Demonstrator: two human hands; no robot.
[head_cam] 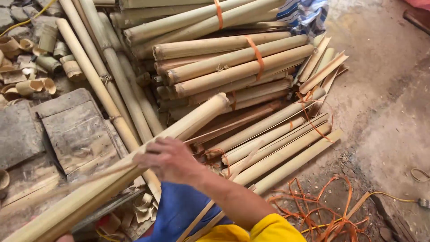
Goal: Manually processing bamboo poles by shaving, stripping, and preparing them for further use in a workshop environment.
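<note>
A long pale bamboo pole (197,117) runs from the bottom left corner up to the middle of the view, its far end resting against the bamboo pile. My right hand (166,159), on an arm with a yellow sleeve, is curled over the middle of this pole. A thin blurred strip (96,174) extends left from the hand just above the pole. Only a sliver of my left hand (66,238) shows at the bottom edge by the pole's near end, so its grip is hidden. Blue cloth (179,208) over my leg lies under the right arm.
Bundles of split bamboo (233,60) tied with orange straps (257,54) fill the middle. Long round poles (96,67) lean at the left. Worn wooden boards (76,130) and short cut bamboo pieces (31,85) lie further left. Loose orange strapping (322,210) litters the dirt floor (385,112) at right.
</note>
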